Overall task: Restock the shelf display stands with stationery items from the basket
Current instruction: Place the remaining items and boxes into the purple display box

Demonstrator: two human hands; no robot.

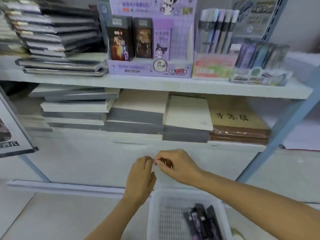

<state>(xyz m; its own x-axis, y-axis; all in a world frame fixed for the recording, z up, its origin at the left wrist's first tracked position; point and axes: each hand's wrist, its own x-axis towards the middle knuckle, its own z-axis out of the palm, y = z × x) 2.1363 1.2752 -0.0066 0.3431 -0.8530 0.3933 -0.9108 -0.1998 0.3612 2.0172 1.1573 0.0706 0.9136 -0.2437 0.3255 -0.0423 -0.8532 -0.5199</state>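
A white plastic basket [152, 213] sits at the bottom, with several dark pen packs [202, 220] lying in its right half. Just above it, in front of the white cabinet front, my two hands meet. My right hand [176, 165] has its fingers curled and pinches a small dark item [165, 162] that is too blurred to name. My left hand [140, 177] is seen from the back, its curled fingertips at the same spot; what they hold is hidden. On the upper shelf stand a purple display stand [150, 68] with boxed refills, a pink pen stand [213, 70] and a grey pen stand [259, 77].
Dark notebooks [52, 32] are stacked at the upper left. The lower shelf holds piles of grey and cream pads [135, 115] and a brown book pack [239, 122]. A blue shelf upright [284, 122] slants down the right side. A poster board [10, 135] leans at the left.
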